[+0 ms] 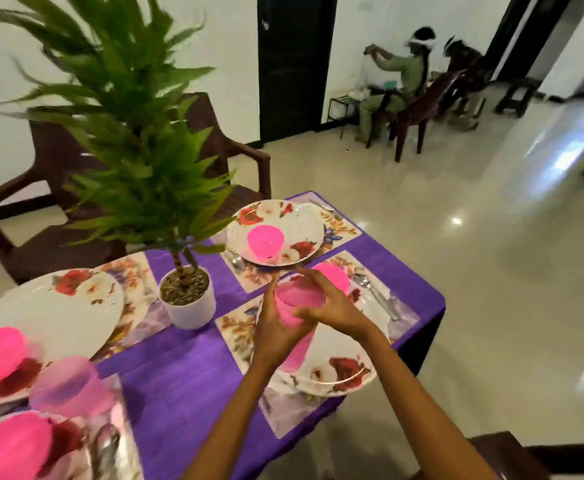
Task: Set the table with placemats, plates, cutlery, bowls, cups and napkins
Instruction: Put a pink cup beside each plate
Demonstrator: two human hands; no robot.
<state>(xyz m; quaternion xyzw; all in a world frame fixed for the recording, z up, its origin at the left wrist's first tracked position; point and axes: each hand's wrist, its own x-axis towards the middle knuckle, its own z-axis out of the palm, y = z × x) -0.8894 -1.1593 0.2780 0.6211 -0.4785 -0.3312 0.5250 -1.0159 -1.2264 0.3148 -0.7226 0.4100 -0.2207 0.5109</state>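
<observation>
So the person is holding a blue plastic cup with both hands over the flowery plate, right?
Nearly. The head view shows that the plastic cup is pink, not blue. The rest holds: the left hand and the right hand both grip it, above the white flowery plate on the purple-clothed table.

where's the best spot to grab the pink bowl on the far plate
Judging from its pose, take the pink bowl by its rim, coming from above: it sits upright and alone on the far plate, opening upward, and the plant crowds its left, so approach from the right.
</observation>
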